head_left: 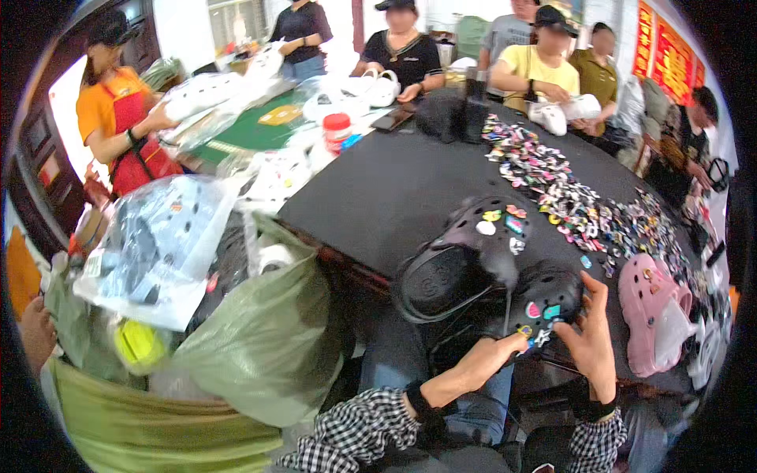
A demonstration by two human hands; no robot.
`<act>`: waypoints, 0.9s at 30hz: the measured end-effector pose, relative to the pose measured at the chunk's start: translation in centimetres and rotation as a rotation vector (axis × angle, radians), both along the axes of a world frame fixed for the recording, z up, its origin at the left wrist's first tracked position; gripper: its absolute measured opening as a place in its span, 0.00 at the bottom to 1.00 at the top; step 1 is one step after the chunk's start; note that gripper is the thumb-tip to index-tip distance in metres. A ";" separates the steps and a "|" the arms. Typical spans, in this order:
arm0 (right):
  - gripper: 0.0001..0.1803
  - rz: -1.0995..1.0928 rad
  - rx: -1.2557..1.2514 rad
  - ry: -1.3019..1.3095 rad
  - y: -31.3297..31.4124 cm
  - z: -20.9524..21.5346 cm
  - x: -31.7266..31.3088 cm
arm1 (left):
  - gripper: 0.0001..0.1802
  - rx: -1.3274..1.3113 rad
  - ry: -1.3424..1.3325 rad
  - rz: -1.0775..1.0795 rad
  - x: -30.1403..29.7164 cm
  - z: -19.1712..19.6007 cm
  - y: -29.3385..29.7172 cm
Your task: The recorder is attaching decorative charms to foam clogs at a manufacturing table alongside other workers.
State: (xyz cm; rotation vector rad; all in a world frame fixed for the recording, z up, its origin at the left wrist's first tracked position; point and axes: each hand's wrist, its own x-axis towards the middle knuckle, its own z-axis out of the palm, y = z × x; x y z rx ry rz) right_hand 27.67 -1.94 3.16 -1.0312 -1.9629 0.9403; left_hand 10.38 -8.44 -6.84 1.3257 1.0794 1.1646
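Note:
Two black clog shoes lie at the near edge of a black table (394, 189). The far black clog (465, 252) carries several coloured charms on its toe. My left hand (493, 355) grips the near black clog (548, 296) at its front edge, fingers pinched by a yellow ring-shaped charm. My right hand (591, 339) rests on the same clog's right side, thumb and fingers pressing at small charms on its top. A long heap of small coloured charms (568, 197) runs across the table to the right.
A pair of pink clogs (654, 311) sits right of my hands. A big green sack (252, 347) and clear bags with shoes (158, 252) stand at my left. Several people work around the table's far side with white clogs (378, 87). A red-lidded jar (337, 130) stands there.

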 end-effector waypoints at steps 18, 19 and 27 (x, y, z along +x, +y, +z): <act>0.51 0.016 0.076 -0.003 0.8 -0.2 -1.7 | 0.16 -0.347 -0.305 0.090 0.1 0.2 -0.6; 0.51 0.030 0.085 -0.029 0.9 -0.2 -1.6 | 0.15 -0.268 -0.342 0.108 0.1 0.4 -0.3; 0.51 0.109 0.100 -0.112 0.4 1.2 0.5 | 0.20 -0.260 -0.104 0.082 0.0 1.4 -1.0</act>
